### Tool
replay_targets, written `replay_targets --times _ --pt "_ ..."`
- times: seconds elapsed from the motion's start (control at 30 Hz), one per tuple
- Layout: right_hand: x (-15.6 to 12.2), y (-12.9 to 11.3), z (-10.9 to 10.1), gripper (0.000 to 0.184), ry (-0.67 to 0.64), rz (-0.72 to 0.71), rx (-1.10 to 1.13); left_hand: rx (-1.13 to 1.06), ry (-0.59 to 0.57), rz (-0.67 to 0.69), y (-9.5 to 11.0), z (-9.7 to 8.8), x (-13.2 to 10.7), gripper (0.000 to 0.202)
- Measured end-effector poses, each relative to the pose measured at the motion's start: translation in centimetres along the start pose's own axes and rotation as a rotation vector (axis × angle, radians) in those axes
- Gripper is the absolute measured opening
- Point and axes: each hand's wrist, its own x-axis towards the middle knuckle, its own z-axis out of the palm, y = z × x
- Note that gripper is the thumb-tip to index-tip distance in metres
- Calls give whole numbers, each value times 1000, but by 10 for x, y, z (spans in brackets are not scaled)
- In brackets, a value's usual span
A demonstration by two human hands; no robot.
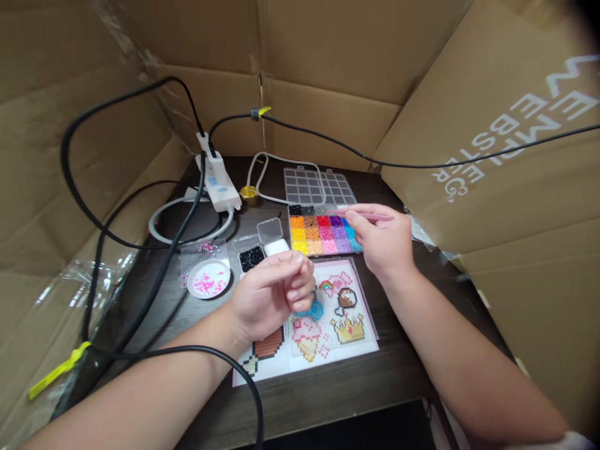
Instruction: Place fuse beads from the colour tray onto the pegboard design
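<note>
Around the workspace, cardboard walls point(328, 37), white lettering on R one. Dark wood surface point(323, 394) btwn them. On it: pattern sheet point(290, 356) up front, bead box point(325, 255) just behind w/ clear lid point(321, 185) open, power strip point(220, 184) back L. L hand point(274, 294) over sheet, curled, can't tell if holding anything; R hand point(387, 244) pinching, over bead box. White dish point(206, 265) w/ pink beads to L. Pink tool point(380, 217) in R hand's grip.
</note>
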Motion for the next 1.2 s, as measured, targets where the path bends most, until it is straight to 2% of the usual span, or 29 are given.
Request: replay_targets --times 0.1,0.2,0.33,0.43,0.57,0.8,1.2 --pt "-15 -14 -23 13 -7 36 4 6 -6 3 1 -1 1 19" --pt "-43 -18 -48 9 -27 127 21 8 -11 4 0 -1 2 18" --pt "-89 -5 -77 4 14 330 105 14 -18 5 0 -2 4 19" --pt "-115 10 -88 8 30 404 82 22 -10 6 0 -2 4 18" --pt "-129 20 -89 12 18 360 1 33 20 -8 1 1 4 18" --pt "-128 15 -82 8 -58 262 -141 27 13 -5 2 1 4 19" --pt "-127 14 -81 10 -60 208 -193 40 3 -6 1 0 4 18"
